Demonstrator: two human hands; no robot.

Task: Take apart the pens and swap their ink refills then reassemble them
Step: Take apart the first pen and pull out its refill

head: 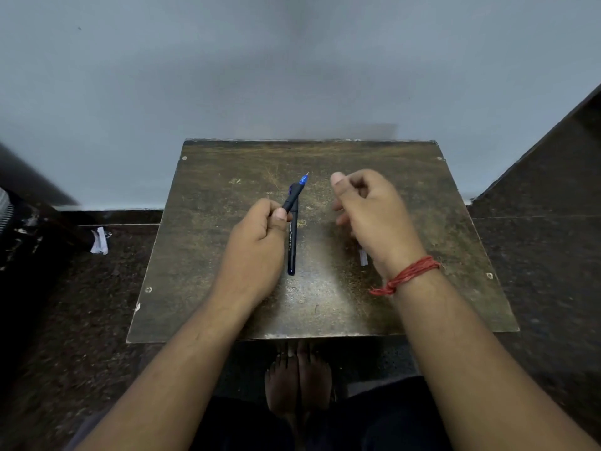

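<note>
Sitting close to the worn table (422,304), bare feet under its near edge. Red thread bracelet (406,275) on the right wrist. Second pen (292,242) lying flat on the table between the two hands, touching nothing but the wood, its near end pointing toward the body. Small white piece (363,257) on the table just under the right wrist; cannot tell what it is. Left hand (257,245) curled around the first pen (294,195), tip up and tilted to the far right. Right hand (367,209) just right of that tip, fingers loosely bent, thumb raised, holding nothing visible. Better now to hold the barrel firm, pinch the blue front part and twist slowly, keeping loose parts over the table.
</note>
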